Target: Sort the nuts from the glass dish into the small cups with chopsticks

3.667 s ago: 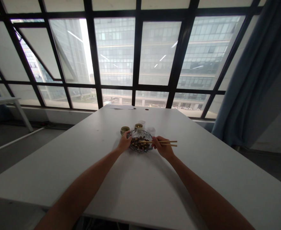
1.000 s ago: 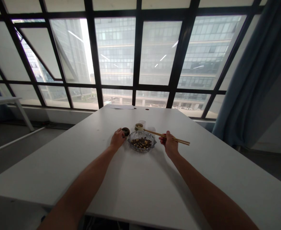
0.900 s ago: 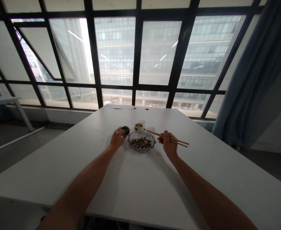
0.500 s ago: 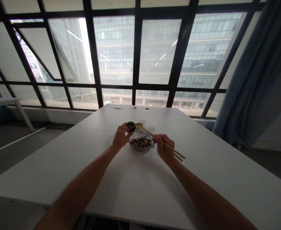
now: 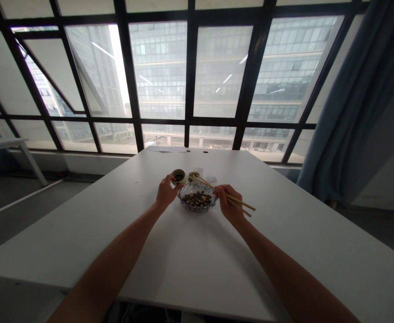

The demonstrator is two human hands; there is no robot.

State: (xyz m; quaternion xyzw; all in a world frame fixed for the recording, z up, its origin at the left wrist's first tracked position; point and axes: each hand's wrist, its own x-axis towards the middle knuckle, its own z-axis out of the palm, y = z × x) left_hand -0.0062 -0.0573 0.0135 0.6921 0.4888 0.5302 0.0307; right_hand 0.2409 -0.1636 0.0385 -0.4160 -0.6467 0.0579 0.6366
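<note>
A small round cup point(image 5: 179, 176) with dark contents is held in my left hand point(image 5: 166, 192), just left of a second small cup point(image 5: 193, 176). My right hand point(image 5: 229, 202) grips a pair of wooden chopsticks point(image 5: 244, 205), whose far ends reach left to the second cup. Below both cups sits a clear glass bowl point(image 5: 197, 208) holding a mix of dark and pale seeds or nuts. Whether the chopstick tips hold anything is too small to tell.
The white table point(image 5: 183, 260) stretches to the windows. Behind the bowl lie small clear pieces point(image 5: 211, 179). White paper point(image 5: 168, 149) and a dark round spot are at the far edge. A blue curtain point(image 5: 341, 116) hangs right; another table point(image 5: 3, 142) stands left.
My left hand has moved slightly left with its cup, which is now tilted less toward the bowl. The chopsticks in my right hand lie a little flatter, their rear ends higher.
</note>
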